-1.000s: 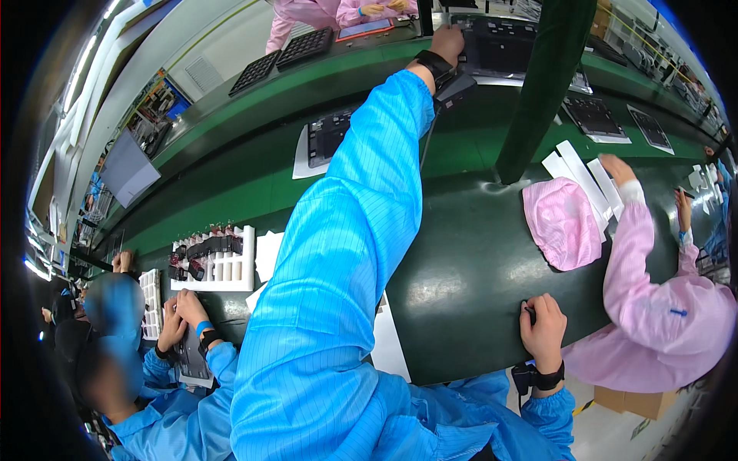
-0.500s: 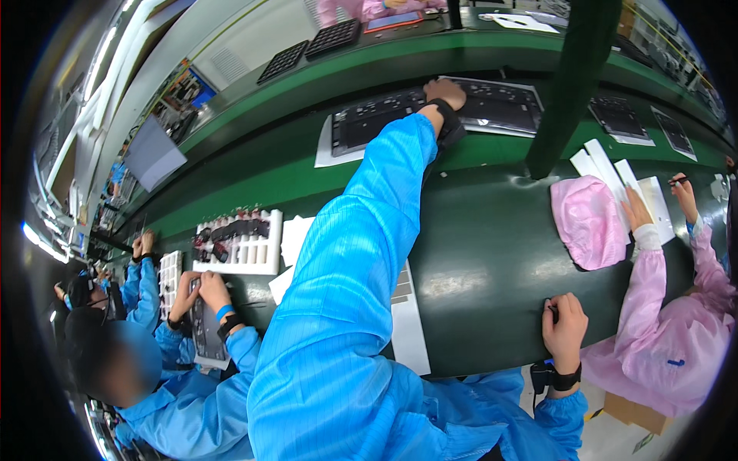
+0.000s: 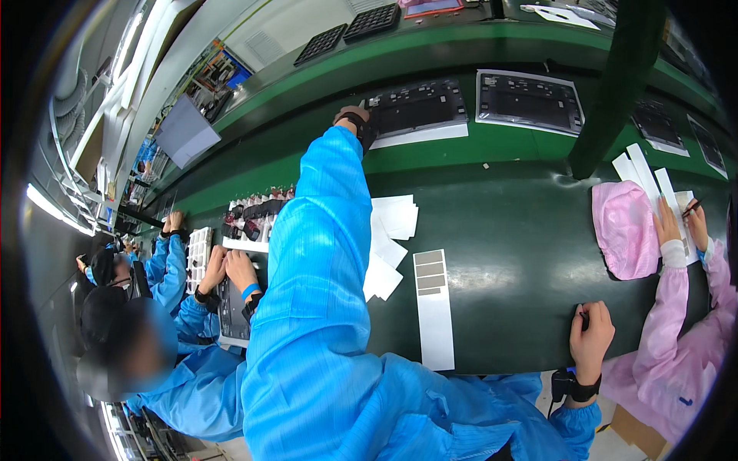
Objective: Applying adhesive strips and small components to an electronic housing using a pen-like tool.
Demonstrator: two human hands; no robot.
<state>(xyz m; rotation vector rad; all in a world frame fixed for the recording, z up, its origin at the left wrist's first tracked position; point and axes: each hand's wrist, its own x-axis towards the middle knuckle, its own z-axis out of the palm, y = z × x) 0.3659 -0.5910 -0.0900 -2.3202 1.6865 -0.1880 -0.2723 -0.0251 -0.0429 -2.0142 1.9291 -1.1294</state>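
Observation:
My left arm, in a blue sleeve, stretches far across the table to the green belt. My left hand [image 3: 350,117] is at the left end of a flat black tablet-like panel [image 3: 415,111], which lies on a white sheet. The wrist and a black band largely hide its fingers, so I cannot tell whether it grips anything. Close to the table's near edge, my right hand [image 3: 591,338] is curled around a small black object [image 3: 585,320], whose kind I cannot make out. A second black panel [image 3: 529,102] lies to the right of the first.
A white strip with grey labels [image 3: 435,307] and loose white papers [image 3: 390,230] lie on the dark green table. A green post [image 3: 607,115] rises at right, near a pink cloth cap [image 3: 624,230]. Co-workers sit on both sides; a white tray [image 3: 247,244] stands at left.
My left hand has moved left along the belt, from between the two panels to the left end of the first. My right hand stays curled on the table. The view has shifted.

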